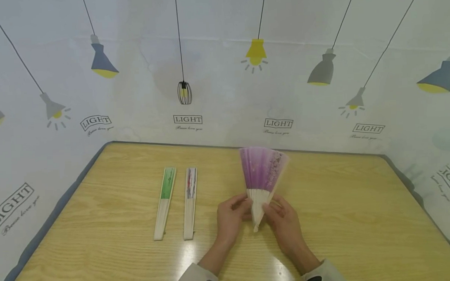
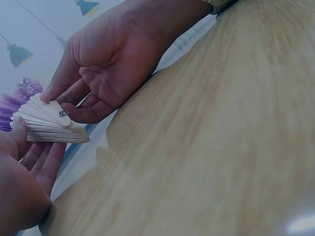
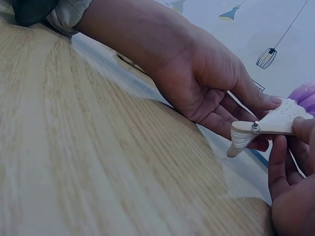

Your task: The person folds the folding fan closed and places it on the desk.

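Note:
A partly spread folding fan, purple cloth on pale ribs, is held up over the table. My left hand pinches the ribs on one side between thumb and fingers. On the other side, my right hand grips them the same way. The ribs fan out from a metal ring at the pivot in the left wrist view. From the right wrist, a pierced pattern shows on the pale ribs. Left of my hands lie a folded green fan and a folded fan with a multicoloured print.
The wooden table has a dark edge along its back and sides. Behind and beside it hangs a white backdrop printed with lamps and lettering. Pale sleeves cover my wrists at the front.

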Motion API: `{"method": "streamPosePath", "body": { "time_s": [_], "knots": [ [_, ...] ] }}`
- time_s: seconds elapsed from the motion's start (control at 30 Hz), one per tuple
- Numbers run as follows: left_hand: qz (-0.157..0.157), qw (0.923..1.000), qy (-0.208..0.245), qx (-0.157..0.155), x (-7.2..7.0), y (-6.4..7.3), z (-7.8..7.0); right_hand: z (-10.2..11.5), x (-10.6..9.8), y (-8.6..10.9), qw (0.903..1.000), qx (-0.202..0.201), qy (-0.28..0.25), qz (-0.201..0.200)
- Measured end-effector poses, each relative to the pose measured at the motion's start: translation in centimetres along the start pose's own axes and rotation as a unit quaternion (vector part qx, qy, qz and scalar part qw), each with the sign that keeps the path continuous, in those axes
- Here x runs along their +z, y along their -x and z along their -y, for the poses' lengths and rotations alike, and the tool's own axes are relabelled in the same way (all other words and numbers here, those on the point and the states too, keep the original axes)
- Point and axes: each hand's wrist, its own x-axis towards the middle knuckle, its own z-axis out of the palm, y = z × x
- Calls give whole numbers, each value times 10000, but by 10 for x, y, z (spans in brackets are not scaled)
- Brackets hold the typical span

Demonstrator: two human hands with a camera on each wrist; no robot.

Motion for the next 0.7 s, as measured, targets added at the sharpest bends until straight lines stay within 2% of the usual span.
{"method": "streamPosePath", "body": {
  "time_s": [0.3, 0.7],
  "knots": [
    [30, 10000, -77, 5, 0, 0, 1, 2, 0, 2, 9984, -30, 564, -55],
    [39, 9999, -158, -22, 1, 1, 0, 2, -2, 3, 9926, -367, 1153, 138]
  ]
}}
